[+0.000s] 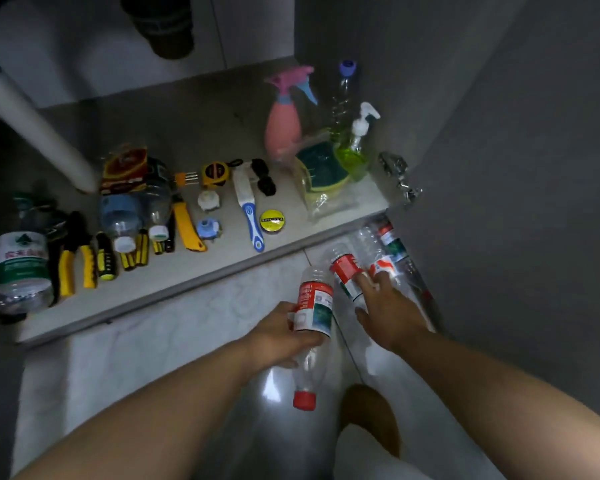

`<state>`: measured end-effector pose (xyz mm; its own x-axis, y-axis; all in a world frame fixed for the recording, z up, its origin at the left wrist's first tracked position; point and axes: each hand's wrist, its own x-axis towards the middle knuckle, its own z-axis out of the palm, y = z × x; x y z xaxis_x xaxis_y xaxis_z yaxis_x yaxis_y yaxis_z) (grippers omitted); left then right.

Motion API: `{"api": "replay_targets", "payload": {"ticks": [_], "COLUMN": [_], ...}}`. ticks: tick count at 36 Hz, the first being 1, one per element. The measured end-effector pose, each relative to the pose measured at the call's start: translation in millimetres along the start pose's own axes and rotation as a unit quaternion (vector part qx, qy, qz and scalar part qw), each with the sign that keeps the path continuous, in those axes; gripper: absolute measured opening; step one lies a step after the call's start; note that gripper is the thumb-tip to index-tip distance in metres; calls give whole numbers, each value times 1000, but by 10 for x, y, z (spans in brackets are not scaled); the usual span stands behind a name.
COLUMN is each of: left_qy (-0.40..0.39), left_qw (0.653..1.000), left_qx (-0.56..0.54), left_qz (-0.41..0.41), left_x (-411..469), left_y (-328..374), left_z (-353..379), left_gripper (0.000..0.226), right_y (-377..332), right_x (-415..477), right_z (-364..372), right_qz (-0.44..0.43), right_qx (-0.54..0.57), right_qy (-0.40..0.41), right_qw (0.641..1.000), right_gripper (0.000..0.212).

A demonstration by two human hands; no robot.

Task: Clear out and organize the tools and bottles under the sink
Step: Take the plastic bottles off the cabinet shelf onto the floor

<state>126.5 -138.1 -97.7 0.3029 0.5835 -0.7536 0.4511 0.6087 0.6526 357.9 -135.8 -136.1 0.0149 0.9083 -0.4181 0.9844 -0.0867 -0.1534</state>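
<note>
My left hand [280, 336] grips an empty clear bottle [312, 317] with a red and white label, its red cap pointing back at me, over the floor. My right hand [387, 308] reaches with straight fingers onto several similar empty bottles [371, 258] lying on the floor beside the cabinet wall. Inside the cabinet, tools lie in a row: yellow pliers [75, 258], screwdrivers [134, 251], a yellow utility knife [186, 225], a tape measure [215, 173], a blue-handled brush [248, 206]. At the right stand a pink spray bottle [284, 123] and a green soap pump bottle [352, 150].
A white drain pipe [32, 126] slants down at the cabinet's left. A large labelled bottle [21, 268] lies at the far left of the shelf. A door hinge [395, 168] sticks out from the grey right wall. Pale floor tiles [153, 341] spread in front.
</note>
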Motion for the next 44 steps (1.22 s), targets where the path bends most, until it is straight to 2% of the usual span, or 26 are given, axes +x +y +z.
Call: {"api": "replay_targets", "payload": {"ticks": [3, 8, 14, 18, 21, 24, 32, 35, 38, 41, 44], "left_qy": [33, 113, 152, 128, 106, 80, 48, 49, 45, 45, 48], "left_qw": [999, 991, 985, 987, 987, 991, 996, 996, 996, 996, 996], "left_qx": [-31, -62, -76, -86, -92, -55, -15, -9, 0, 3, 8], "left_qz": [-18, -17, 24, 45, 79, 96, 71, 70, 72, 72, 73], "left_x": [189, 451, 703, 748, 765, 808, 918, 954, 970, 972, 988], "left_y": [-70, -74, 49, 101, 124, 125, 145, 176, 193, 199, 198], "left_z": [67, 142, 259, 317, 369, 427, 515, 509, 505, 505, 509], "left_gripper": [62, 58, 70, 89, 79, 83, 81, 76, 77, 79, 79], "right_y": [-16, 5, 160, 337, 389, 366, 373, 332, 304, 292, 284], "right_x": [120, 233, 184, 205, 250, 304, 441, 369, 303, 301, 324], "right_z": [135, 286, 296, 306, 298, 292, 245, 236, 253, 288, 327], "right_qz": [1, 13, 42, 47, 44, 62, 101, 76, 7, -35, -23], "right_qx": [-39, -61, -59, -22, -21, -13, 10, -2, -25, -50, -87], "right_qy": [10, 12, 90, 58, 29, 22, -11, 30, 61, 20, -28], "right_qw": [999, 998, 993, 997, 998, 998, 995, 997, 998, 998, 996], "right_gripper": [69, 85, 75, 75, 75, 75, 77, 73, 69, 69, 70]}}
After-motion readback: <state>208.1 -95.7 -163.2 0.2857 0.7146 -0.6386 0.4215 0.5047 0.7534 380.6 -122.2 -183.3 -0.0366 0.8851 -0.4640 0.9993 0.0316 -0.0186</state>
